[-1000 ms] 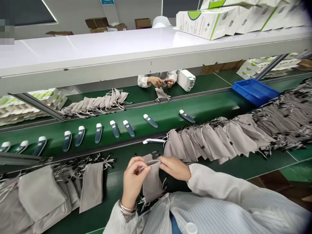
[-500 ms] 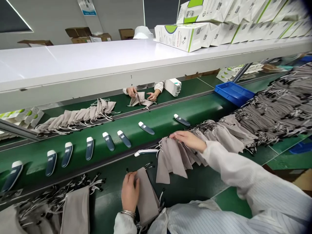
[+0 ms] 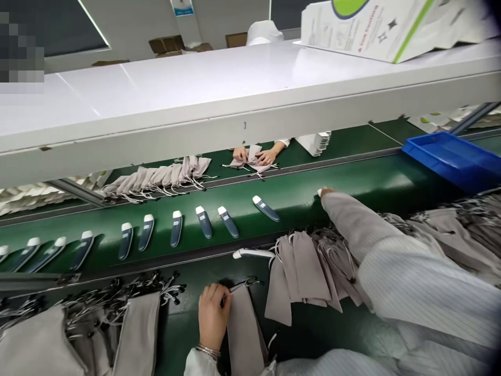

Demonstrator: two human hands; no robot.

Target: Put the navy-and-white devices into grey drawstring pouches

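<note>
My left hand (image 3: 213,316) pinches the open mouth of a grey drawstring pouch (image 3: 245,337) that lies on the green table in front of me. My right arm stretches forward over a row of grey pouches (image 3: 305,266) to the moving green belt (image 3: 352,177). Only a sliver of my right hand (image 3: 326,191) shows past the sleeve, at the white tip of a dark blue device (image 3: 319,192); its fingers are hidden. Several more dark blue devices with white tips (image 3: 266,208) lie in a line along the belt to the left.
A white device (image 3: 252,254) lies at the belt's near edge. More pouches (image 3: 136,329) are stacked at my left, and others (image 3: 156,175) across the belt. A co-worker's hands (image 3: 254,155) handle a pouch opposite. A blue bin (image 3: 454,156) sits right; a white shelf (image 3: 235,104) with boxes (image 3: 391,26) hangs overhead.
My right hand let go of the pouch, passed over the pouch row and reached out onto the belt. My left hand laid the pouch down on the table and keeps hold of its mouth.
</note>
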